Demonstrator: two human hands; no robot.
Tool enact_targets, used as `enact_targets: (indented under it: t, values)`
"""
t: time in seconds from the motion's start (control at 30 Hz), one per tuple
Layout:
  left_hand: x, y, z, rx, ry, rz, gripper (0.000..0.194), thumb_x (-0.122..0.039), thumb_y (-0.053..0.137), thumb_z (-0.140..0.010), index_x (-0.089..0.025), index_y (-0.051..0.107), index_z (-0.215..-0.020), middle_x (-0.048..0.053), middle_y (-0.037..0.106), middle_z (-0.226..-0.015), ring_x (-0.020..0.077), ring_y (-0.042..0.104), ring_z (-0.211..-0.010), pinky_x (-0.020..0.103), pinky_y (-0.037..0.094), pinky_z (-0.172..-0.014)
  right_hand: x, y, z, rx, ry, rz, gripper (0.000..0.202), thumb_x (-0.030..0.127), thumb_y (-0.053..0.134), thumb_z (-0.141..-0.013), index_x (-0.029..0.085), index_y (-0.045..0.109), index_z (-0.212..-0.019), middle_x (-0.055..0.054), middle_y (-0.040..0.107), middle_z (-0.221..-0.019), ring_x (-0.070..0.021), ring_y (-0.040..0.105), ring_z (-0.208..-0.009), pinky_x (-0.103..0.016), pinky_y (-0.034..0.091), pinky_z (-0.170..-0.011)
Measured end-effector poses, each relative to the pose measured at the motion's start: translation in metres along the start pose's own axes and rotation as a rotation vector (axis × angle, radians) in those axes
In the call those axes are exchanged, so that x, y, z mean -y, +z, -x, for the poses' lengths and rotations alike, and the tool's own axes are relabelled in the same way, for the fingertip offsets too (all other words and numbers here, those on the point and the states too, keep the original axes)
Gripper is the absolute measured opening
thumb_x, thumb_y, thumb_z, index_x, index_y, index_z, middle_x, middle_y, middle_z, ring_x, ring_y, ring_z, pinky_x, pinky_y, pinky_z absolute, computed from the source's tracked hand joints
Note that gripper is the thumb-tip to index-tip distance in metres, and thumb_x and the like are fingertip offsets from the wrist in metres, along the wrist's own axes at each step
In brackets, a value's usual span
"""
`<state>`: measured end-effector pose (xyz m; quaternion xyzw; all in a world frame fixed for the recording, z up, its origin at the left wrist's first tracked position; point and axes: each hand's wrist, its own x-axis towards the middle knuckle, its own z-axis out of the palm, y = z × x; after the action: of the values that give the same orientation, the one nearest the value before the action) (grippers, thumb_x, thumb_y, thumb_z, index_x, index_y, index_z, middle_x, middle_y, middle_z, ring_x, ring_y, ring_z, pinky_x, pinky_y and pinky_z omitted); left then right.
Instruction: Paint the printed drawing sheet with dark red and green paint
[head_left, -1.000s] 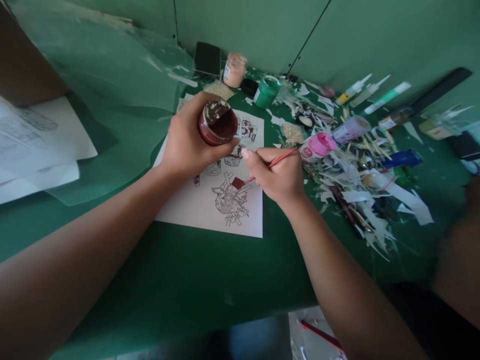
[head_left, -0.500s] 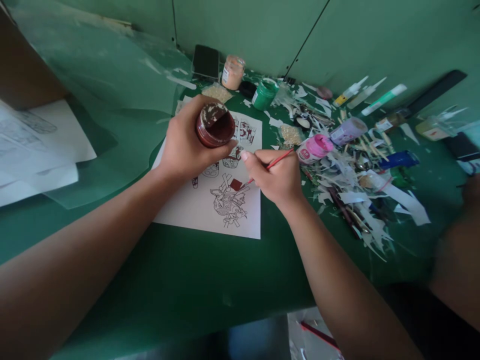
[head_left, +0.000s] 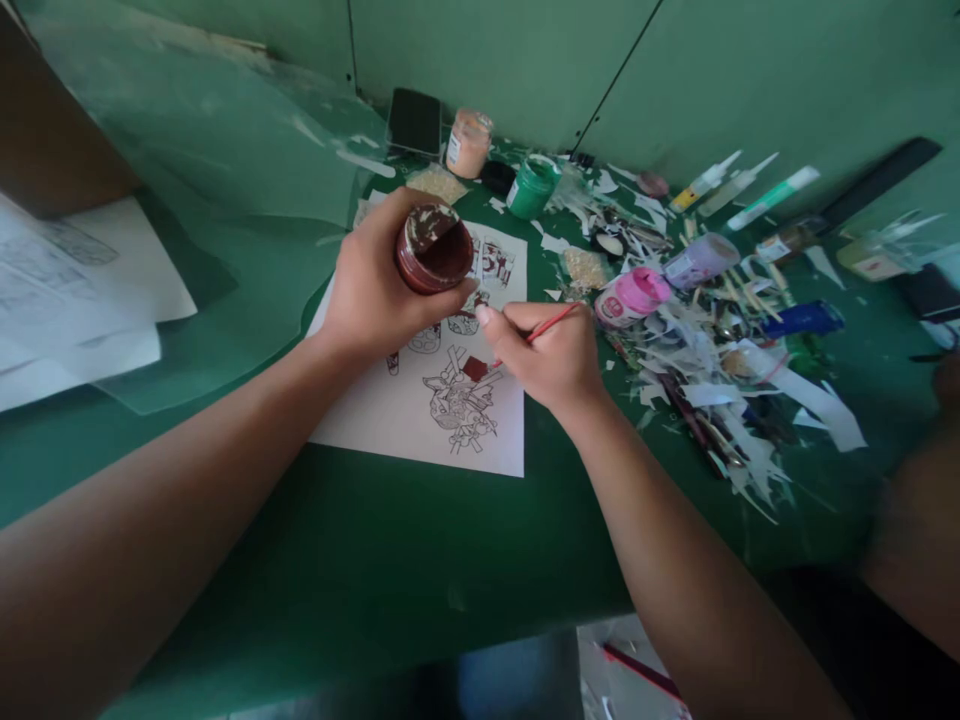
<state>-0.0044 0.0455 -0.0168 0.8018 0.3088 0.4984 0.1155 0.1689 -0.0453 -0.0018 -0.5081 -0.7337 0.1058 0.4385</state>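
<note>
My left hand (head_left: pixel 373 285) grips an open jar of dark red paint (head_left: pixel 433 248), held tilted above a white sheet of line drawings (head_left: pixel 420 425). My right hand (head_left: pixel 551 355) pinches a thin red paintbrush (head_left: pixel 546 325), its tip down on a small dark red painted patch (head_left: pixel 475 367) in the middle of the sheet. The sheet lies flat on the green table (head_left: pixel 360 560).
Behind the sheet stand a peach paint jar (head_left: pixel 468 142), a green paint jar (head_left: pixel 532 184) and a black phone (head_left: pixel 414 122). To the right lie a pink jar (head_left: pixel 631 296), glue bottles (head_left: pixel 739 185) and several paper scraps (head_left: pixel 720 400). Clear plastic film (head_left: pixel 225 200) and papers (head_left: pixel 75 290) lie left. Another person's arm (head_left: pixel 919 520) is at the far right.
My right hand has shifted slightly left with the brush, staying on the red patch. The jar in my left hand has barely moved.
</note>
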Motion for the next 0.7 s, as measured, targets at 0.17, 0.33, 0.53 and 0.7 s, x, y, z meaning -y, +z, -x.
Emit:
enact_targets:
  t: [0.17,0.33,0.53,0.7]
  values:
    - [0.0048,0.0018,0.0008,-0.025,0.046,0.0,0.053,-0.038,0.082,-0.066,-0.021,0.057,-0.11,0.002,0.068,-0.104,0.0206,0.067,-0.093,0.034,0.057,-0.081,-0.0025,-0.0003,-0.0001,-0.015,-0.01,0.031,0.05,0.026,0.053,-0.09,0.023,0.021,-0.053,0.008,0.016,-0.049,-0.0063,0.018,-0.048,-0.027,0.015,-0.046]
    - [0.005,0.0019,0.0008,-0.02,0.058,0.022,0.054,-0.037,0.083,-0.067,-0.018,0.057,-0.111,0.003,0.067,-0.105,0.0219,0.067,-0.094,0.038,0.057,-0.084,-0.0009,-0.001,0.0001,-0.011,-0.011,0.019,0.051,0.028,0.053,-0.091,0.022,0.022,-0.052,0.008,0.017,-0.049,-0.0061,0.019,-0.048,-0.027,0.016,-0.046]
    - [0.003,0.0014,0.0011,-0.005,0.014,0.037,0.049,-0.034,0.082,-0.069,-0.024,0.057,-0.109,0.002,0.067,-0.106,0.0232,0.067,-0.098,0.039,0.057,-0.089,-0.0016,-0.0018,-0.0007,-0.038,-0.023,0.035,0.05,0.027,0.053,-0.091,0.023,0.021,-0.053,0.008,0.015,-0.049,-0.0064,0.018,-0.048,-0.027,0.016,-0.046]
    - [0.0041,0.0026,0.0012,-0.032,0.055,0.008,0.053,-0.034,0.084,-0.066,-0.02,0.057,-0.11,0.002,0.068,-0.105,0.0223,0.067,-0.095,0.038,0.058,-0.083,-0.0008,-0.0024,-0.0007,-0.016,-0.04,0.056,0.05,0.025,0.054,-0.091,0.022,0.02,-0.053,0.008,0.015,-0.05,-0.0062,0.017,-0.049,-0.027,0.015,-0.046]
